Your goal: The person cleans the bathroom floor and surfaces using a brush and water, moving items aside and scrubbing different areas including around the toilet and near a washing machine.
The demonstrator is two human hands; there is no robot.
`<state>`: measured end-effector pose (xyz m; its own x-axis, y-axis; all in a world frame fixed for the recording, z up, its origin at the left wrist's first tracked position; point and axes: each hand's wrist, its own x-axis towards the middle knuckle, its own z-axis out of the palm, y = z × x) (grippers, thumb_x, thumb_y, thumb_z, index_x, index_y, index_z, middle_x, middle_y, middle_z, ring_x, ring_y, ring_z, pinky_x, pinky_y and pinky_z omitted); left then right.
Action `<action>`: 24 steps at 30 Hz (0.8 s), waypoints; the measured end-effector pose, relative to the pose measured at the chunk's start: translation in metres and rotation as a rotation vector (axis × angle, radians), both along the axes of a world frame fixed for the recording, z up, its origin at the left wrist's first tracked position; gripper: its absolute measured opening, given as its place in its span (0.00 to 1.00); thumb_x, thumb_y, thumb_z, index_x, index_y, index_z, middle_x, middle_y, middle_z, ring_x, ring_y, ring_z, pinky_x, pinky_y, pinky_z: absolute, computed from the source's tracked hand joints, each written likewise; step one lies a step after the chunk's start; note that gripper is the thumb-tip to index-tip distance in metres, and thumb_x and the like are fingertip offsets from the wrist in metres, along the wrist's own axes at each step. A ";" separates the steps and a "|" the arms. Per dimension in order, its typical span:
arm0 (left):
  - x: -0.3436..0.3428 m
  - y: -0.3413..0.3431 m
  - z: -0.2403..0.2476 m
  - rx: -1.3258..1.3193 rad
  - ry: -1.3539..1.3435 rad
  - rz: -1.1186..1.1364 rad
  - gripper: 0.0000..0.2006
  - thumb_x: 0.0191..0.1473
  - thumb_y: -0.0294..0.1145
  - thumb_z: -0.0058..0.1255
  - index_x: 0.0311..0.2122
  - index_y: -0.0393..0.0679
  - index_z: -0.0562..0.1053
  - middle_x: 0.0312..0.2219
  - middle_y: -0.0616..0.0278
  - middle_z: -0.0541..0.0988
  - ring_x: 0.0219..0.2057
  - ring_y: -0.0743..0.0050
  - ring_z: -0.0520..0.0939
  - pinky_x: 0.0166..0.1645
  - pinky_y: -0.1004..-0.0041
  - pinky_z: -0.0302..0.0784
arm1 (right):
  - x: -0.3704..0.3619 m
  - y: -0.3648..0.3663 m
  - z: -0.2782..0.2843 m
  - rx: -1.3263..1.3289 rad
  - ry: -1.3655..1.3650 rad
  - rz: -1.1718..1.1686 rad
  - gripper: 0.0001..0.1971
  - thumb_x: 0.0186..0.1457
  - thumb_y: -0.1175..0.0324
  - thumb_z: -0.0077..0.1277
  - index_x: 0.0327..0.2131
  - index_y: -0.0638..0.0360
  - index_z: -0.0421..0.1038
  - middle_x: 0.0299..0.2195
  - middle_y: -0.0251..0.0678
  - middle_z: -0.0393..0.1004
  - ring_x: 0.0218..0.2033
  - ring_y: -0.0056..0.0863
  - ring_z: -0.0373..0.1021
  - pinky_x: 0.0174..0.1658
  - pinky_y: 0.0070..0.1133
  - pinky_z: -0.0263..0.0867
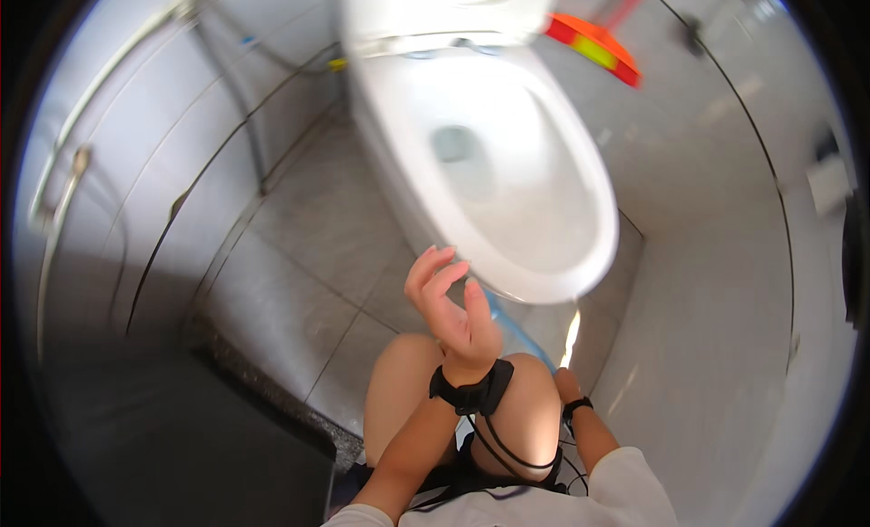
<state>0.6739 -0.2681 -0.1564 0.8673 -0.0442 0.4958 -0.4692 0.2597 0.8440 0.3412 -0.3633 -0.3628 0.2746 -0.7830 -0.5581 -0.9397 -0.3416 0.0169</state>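
You seem to be at the step of handling the slim blue shaft [523,332] low by the front of the white toilet [544,289]. Your right hand [568,384] looks closed on its near end, beside your knee, though the fingers are small in view. Your left hand [458,314] is raised, its grip loosely open with fingers curled around nothing, in front of the rim. The next move probably calls for a steady right grip, keeping the shaft clear of the black cables [512,459]. The shaft is pale and straight; its far end is hidden, so you cannot tell what it carries. The toilet's lid is raised, its bowl white and glossy.
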 end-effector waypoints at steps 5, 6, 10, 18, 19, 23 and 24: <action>-0.053 -0.051 -0.007 -0.156 0.421 -0.357 0.10 0.44 0.20 0.35 0.35 0.37 0.62 0.38 0.58 0.64 0.42 0.71 0.62 0.49 0.73 0.51 | -0.092 0.022 0.003 0.007 -0.068 -0.616 0.16 0.46 0.63 0.40 0.20 0.71 0.65 0.11 0.41 0.65 0.11 0.29 0.64 0.13 0.24 0.58; -0.058 -0.047 -0.004 -0.155 0.469 -0.347 0.10 0.44 0.21 0.35 0.35 0.38 0.62 0.38 0.58 0.64 0.42 0.71 0.62 0.49 0.74 0.51 | -0.078 0.037 0.019 0.037 -0.149 -0.763 0.19 0.47 0.60 0.40 0.20 0.72 0.65 0.11 0.42 0.65 0.11 0.30 0.64 0.14 0.25 0.59; -0.099 -0.046 0.023 -0.127 0.594 -0.538 0.10 0.44 0.21 0.35 0.35 0.39 0.62 0.38 0.58 0.64 0.44 0.68 0.61 0.51 0.72 0.49 | -0.103 0.083 0.030 0.032 -0.320 -0.952 0.26 0.47 0.51 0.36 0.20 0.73 0.64 0.12 0.44 0.66 0.10 0.31 0.64 0.14 0.27 0.59; -0.110 -0.067 0.082 -0.224 0.418 -0.665 0.08 0.43 0.28 0.37 0.31 0.40 0.65 0.36 0.58 0.68 0.41 0.74 0.63 0.48 0.75 0.50 | -0.118 0.055 -0.007 0.093 -0.344 -1.258 0.30 0.49 0.46 0.29 0.35 0.71 0.60 0.26 0.53 0.67 0.17 0.34 0.67 0.17 0.25 0.62; -0.112 -0.075 0.080 -0.174 0.406 -0.610 0.08 0.44 0.27 0.37 0.32 0.39 0.65 0.35 0.57 0.68 0.41 0.73 0.63 0.48 0.75 0.51 | -0.124 0.042 -0.035 0.111 -0.358 -1.238 0.30 0.49 0.46 0.29 0.35 0.71 0.60 0.26 0.53 0.67 0.17 0.34 0.67 0.17 0.25 0.62; -0.122 -0.112 0.024 0.142 0.290 -0.495 0.08 0.43 0.23 0.38 0.33 0.38 0.64 0.35 0.59 0.67 0.40 0.71 0.64 0.47 0.75 0.53 | -0.145 -0.011 -0.066 -0.265 -0.386 -0.874 0.25 0.50 0.50 0.31 0.36 0.66 0.60 0.25 0.50 0.67 0.15 0.32 0.66 0.17 0.26 0.62; -0.117 -0.119 0.011 0.305 0.245 -0.425 0.09 0.43 0.23 0.38 0.34 0.39 0.64 0.35 0.60 0.67 0.40 0.72 0.64 0.47 0.75 0.53 | -0.137 -0.034 -0.054 -0.096 -0.499 -0.988 0.23 0.50 0.51 0.32 0.35 0.66 0.60 0.22 0.48 0.67 0.14 0.31 0.65 0.16 0.26 0.61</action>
<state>0.5568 -0.3869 -0.1453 0.8302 -0.5231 0.1927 -0.1580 0.1106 0.9812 0.2040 -0.3968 -0.4171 -0.3172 -0.8156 -0.4840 -0.7063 0.5437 -0.4534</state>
